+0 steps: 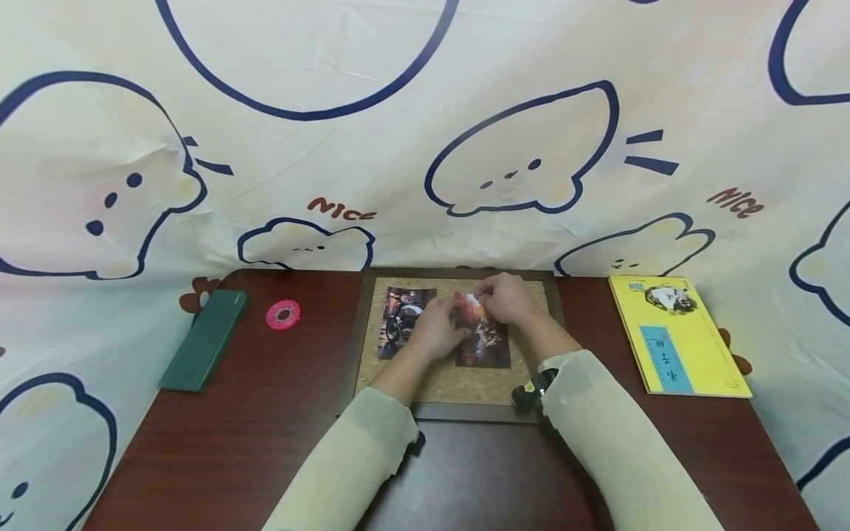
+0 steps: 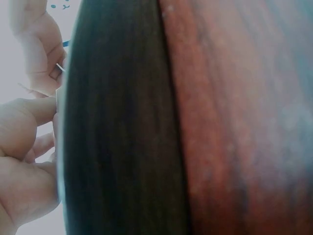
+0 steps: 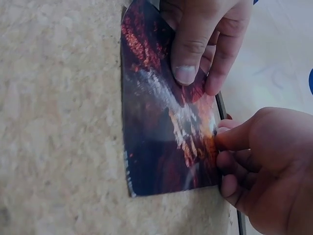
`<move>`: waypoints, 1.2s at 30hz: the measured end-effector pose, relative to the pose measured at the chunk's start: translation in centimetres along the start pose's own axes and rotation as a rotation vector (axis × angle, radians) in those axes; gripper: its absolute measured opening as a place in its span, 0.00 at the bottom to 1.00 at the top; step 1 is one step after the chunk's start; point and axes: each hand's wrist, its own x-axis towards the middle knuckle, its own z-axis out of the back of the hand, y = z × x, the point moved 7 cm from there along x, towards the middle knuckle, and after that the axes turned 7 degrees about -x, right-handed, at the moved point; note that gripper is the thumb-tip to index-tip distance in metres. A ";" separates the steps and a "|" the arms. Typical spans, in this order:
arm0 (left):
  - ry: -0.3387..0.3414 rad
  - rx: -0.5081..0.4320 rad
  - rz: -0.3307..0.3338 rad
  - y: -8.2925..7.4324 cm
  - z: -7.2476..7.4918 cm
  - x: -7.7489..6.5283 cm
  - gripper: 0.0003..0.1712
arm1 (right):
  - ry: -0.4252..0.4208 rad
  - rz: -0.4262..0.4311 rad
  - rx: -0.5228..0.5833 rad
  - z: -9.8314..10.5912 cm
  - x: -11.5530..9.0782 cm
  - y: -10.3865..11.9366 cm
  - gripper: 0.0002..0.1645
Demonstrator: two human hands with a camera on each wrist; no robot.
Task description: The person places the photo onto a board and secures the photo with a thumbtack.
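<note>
A dark photo print with a fiery orange top (image 1: 488,343) lies over the corkboard (image 1: 412,383), on the right half of it. My left hand (image 1: 438,330) grips its left edge, the thumb (image 3: 186,73) on the picture side. In the right wrist view the print bends up at that edge. My right hand (image 3: 274,171) pinches the print's top edge near the upper right corner. A motorcycle photo (image 1: 401,318) lies to the left on the corkboard, partly behind my left hand. In the left wrist view both hands show past the dark frame (image 2: 122,117).
The framed corkboard sits at the back of a dark wooden table (image 1: 279,435), against a cartoon-print cloth (image 1: 398,162). To the left are a green case (image 1: 206,343) and a pink tape roll (image 1: 283,315). A yellow book (image 1: 717,354) lies on the right.
</note>
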 end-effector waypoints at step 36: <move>-0.009 -0.018 0.014 -0.1 -0.1 -0.2 0.36 | 0.103 -0.110 0.016 0.2 1.1 -0.7 0.11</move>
